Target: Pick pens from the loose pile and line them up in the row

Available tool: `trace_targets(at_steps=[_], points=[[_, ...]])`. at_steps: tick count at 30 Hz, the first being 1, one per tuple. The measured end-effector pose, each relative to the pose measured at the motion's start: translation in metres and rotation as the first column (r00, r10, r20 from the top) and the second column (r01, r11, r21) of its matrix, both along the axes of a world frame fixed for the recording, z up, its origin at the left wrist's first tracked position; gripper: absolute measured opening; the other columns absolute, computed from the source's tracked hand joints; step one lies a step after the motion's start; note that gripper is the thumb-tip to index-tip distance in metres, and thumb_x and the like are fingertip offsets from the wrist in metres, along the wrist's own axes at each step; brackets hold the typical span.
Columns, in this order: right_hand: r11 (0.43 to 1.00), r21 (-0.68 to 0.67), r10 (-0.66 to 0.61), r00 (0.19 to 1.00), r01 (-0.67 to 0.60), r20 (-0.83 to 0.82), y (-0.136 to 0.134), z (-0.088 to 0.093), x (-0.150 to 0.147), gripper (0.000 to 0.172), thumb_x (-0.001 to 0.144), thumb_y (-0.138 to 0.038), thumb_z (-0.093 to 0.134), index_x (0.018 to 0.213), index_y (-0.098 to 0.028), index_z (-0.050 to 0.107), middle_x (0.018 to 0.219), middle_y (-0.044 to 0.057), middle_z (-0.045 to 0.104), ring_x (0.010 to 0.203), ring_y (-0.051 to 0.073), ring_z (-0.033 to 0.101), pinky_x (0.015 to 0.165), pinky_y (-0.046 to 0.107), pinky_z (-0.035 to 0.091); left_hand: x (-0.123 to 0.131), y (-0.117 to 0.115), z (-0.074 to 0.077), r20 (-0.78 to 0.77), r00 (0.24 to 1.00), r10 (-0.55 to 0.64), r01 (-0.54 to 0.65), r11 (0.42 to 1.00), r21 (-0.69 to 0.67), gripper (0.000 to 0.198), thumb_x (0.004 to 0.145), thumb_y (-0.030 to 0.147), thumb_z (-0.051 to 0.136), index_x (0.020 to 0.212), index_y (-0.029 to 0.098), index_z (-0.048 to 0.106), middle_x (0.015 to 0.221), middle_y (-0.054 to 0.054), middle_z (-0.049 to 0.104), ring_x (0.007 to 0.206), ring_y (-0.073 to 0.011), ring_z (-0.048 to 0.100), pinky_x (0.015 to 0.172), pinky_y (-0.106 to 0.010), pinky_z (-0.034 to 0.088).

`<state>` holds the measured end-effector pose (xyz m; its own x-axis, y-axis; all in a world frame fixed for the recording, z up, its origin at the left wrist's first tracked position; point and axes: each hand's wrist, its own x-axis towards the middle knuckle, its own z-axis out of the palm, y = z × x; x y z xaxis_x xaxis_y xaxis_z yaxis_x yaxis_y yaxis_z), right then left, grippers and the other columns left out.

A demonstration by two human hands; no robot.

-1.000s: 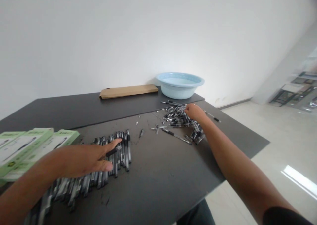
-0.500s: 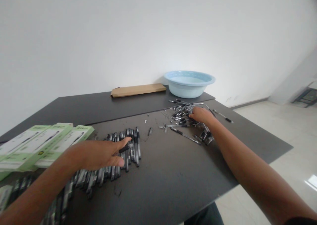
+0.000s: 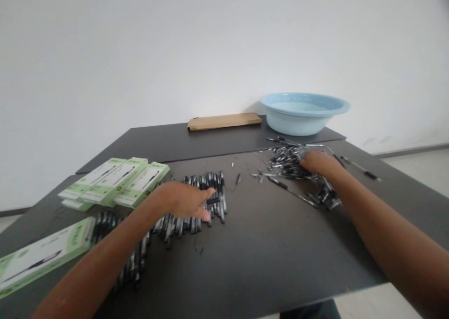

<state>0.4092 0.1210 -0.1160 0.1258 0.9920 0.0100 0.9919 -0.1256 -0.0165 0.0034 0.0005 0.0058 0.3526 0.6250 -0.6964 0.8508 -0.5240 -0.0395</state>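
My left hand [image 3: 187, 200] hovers palm down over a row of clear-and-black pens [image 3: 222, 202] laid side by side. Its thumb and forefinger stand apart at the tips. A short dark pen piece [image 3: 213, 200] pokes out crosswise between them, apparently gripped by the curled fingers, which are hidden under the palm. To the right, my right hand [image 3: 317, 162] reaches into a loose heap of pens and pen parts [image 3: 286, 160]. Its fingers are bent together at the heap; what they pinch is hidden.
Green-and-white pen boxes [image 3: 142, 184] lie at the left, with another box [image 3: 45, 256] nearer me. At the back are a flat brown cardboard piece [image 3: 224, 121] and a light blue basin [image 3: 296, 122]. Single pens [image 3: 361, 168] and tiny parts lie scattered on the dark table [image 3: 252, 253].
The view has swung left, so everything sits farther right and more of the boxes shows. Both hands stay at about the same places over the row and the heap.
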Motion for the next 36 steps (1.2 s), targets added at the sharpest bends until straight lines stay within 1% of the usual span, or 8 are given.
trace_targets(at_steps=[9, 12, 15, 19, 23, 29, 33, 36], points=[[0.996, -0.048, -0.071, 0.997, 0.072, 0.005, 0.004, 0.002, -0.001, 0.043, 0.079, -0.038, 0.049, 0.096, -0.004, 0.069, 0.105, 0.029, 0.062, 0.093, 0.033, 0.062, 0.071, 0.036, 0.041, -0.003, 0.002, -0.006, 0.007, 1.000, -0.020, 0.020, 1.000, 0.000, 0.076, 0.086, 0.049, 0.044, 0.146, 0.011, 0.016, 0.126, -0.018, 0.057, 0.109, -0.0280, 0.057, 0.079, -0.029, 0.044], [0.996, -0.051, -0.075, 0.997, 0.075, -0.008, 0.008, 0.002, 0.000, 0.042, 0.080, -0.036, 0.048, 0.093, -0.003, 0.069, 0.104, 0.030, 0.062, 0.093, 0.032, 0.062, 0.072, 0.034, 0.041, -0.002, 0.002, -0.006, 0.010, 1.000, -0.027, 0.027, 0.999, -0.020, 0.077, 0.087, 0.048, 0.044, 0.146, 0.009, 0.015, 0.128, -0.019, 0.054, 0.109, -0.0283, 0.057, 0.080, -0.030, 0.044], [0.996, -0.049, -0.081, 0.996, 0.079, -0.029, 0.009, 0.005, 0.002, 0.041, 0.082, -0.034, 0.047, 0.088, -0.001, 0.070, 0.103, 0.031, 0.062, 0.094, 0.032, 0.061, 0.073, 0.033, 0.041, -0.001, 0.002, -0.005, -0.023, 0.999, -0.033, 0.033, 0.999, 0.017, 0.075, 0.086, 0.052, 0.044, 0.145, 0.012, 0.021, 0.131, -0.021, 0.051, 0.111, -0.0310, 0.055, 0.083, -0.034, 0.044], [0.995, -0.027, -0.099, 0.992, 0.097, -0.073, 0.006, 0.012, 0.002, 0.042, 0.085, -0.033, 0.042, 0.083, -0.002, 0.070, 0.097, 0.029, 0.064, 0.090, 0.032, 0.062, 0.069, 0.033, 0.041, 0.001, 0.002, -0.005, -0.024, 1.000, -0.020, 0.021, 1.000, 0.018, 0.073, 0.086, 0.050, 0.045, 0.145, 0.013, 0.024, 0.130, -0.019, 0.053, 0.110, -0.0306, 0.056, 0.082, -0.033, 0.044], [0.995, 0.029, -0.094, 0.986, 0.099, -0.138, -0.002, 0.020, 0.000, 0.039, 0.084, -0.031, 0.040, 0.081, -0.006, 0.070, 0.090, 0.025, 0.066, 0.082, 0.027, 0.061, 0.064, 0.031, 0.038, 0.000, 0.004, -0.007, 0.013, 1.000, -0.008, 0.008, 1.000, -0.006, 0.073, 0.086, 0.047, 0.046, 0.144, 0.010, 0.024, 0.122, -0.019, 0.060, 0.105, -0.0301, 0.059, 0.079, -0.033, 0.045], [0.983, 0.156, -0.060, 0.967, 0.101, -0.246, -0.020, 0.033, -0.015, 0.034, 0.082, -0.030, 0.038, 0.076, -0.010, 0.065, 0.080, 0.019, 0.066, 0.068, 0.020, 0.056, 0.058, 0.029, 0.034, 0.001, 0.006, -0.007, -0.021, 0.999, -0.042, 0.042, 0.999, -0.010, 0.070, 0.088, 0.048, 0.044, 0.144, 0.010, 0.025, 0.118, -0.018, 0.063, 0.101, -0.0306, 0.060, 0.078, -0.034, 0.045], [0.964, 0.262, 0.048, 0.941, 0.045, -0.335, -0.032, 0.037, -0.035, 0.035, 0.087, -0.030, 0.031, 0.085, -0.013, 0.061, 0.070, 0.010, 0.064, 0.061, 0.016, 0.054, 0.059, 0.026, 0.036, -0.001, 0.009, -0.008, -0.037, 0.998, -0.051, 0.050, 0.999, -0.007, 0.070, 0.088, 0.049, 0.044, 0.144, 0.011, 0.026, 0.122, -0.018, 0.060, 0.106, -0.0304, 0.058, 0.082, -0.035, 0.044], [0.927, 0.374, 0.161, 0.909, -0.006, -0.385, -0.037, 0.033, -0.051, 0.032, 0.089, -0.033, 0.032, 0.099, -0.015, 0.056, 0.075, 0.006, 0.063, 0.064, 0.016, 0.054, 0.062, 0.025, 0.038, -0.003, 0.012, -0.009, -0.047, 0.997, -0.061, 0.062, 0.998, 0.012, 0.069, 0.087, 0.051, 0.044, 0.143, 0.013, 0.029, 0.133, -0.020, 0.050, 0.114, -0.0316, 0.053, 0.087, -0.036, 0.043]])
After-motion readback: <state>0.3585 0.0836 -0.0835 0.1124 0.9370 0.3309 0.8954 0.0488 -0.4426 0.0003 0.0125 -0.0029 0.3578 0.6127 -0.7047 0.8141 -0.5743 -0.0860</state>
